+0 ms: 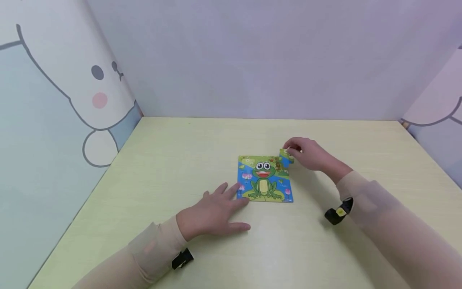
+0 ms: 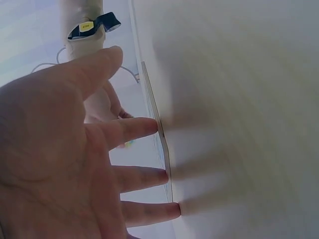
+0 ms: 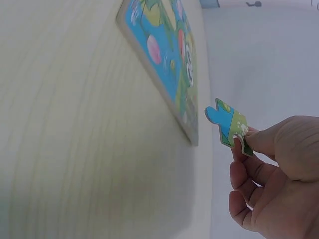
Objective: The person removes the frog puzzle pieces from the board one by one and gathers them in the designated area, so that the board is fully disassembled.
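A square frog puzzle (image 1: 264, 184) lies flat on the table, showing a green frog on blue water with pink flowers. Between thumb and fingers, my right hand (image 1: 306, 153) pinches a jigsaw piece (image 1: 285, 159) coloured green and blue, raised by the puzzle's far right corner. In the right wrist view the same piece (image 3: 228, 122) stands tilted, its blue knob pointing toward the puzzle board (image 3: 167, 64). My left hand (image 1: 213, 212) is spread with straight fingers, fingertips at the puzzle's near left edge. The left wrist view shows those fingertips (image 2: 158, 176) along the thin board edge (image 2: 152, 97).
The pale wooden table (image 1: 180, 160) extends around the puzzle. A plain wall (image 1: 267, 60) rises behind its far edge, with a cartoon-printed panel (image 1: 47, 140) on the left and another on the right. Black wrist cameras (image 1: 338, 211) hang below both sleeves.
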Available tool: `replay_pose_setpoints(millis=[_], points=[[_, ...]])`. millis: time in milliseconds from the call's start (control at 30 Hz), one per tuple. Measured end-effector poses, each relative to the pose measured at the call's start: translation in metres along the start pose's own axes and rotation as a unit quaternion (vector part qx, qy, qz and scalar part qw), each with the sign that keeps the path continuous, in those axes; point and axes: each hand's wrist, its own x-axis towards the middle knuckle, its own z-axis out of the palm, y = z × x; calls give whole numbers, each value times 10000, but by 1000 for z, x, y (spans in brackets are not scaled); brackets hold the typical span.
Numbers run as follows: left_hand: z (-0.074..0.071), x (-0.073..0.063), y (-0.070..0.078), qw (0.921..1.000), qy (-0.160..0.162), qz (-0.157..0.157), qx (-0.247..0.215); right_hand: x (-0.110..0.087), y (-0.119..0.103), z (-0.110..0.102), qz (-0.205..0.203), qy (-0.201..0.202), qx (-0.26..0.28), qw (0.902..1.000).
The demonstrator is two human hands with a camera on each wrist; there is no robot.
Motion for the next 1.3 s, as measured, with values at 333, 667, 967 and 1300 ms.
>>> replay_pose_setpoints(millis=[333,667,967,1300], points=[[1,1,-2,10000,6,23,-20,-16,46,-12,451,-69,-272,9986],[0,1,-2,10000,16,36,-44,-21,55,-13,628,-44,-264,9977],[0,1,-2,10000,-5,59,-51,-21,54,-14,595,251,-407,9971],[0,1,-2,10000,25,68,-63,-17,35,-13,176,241,-282,9992]])
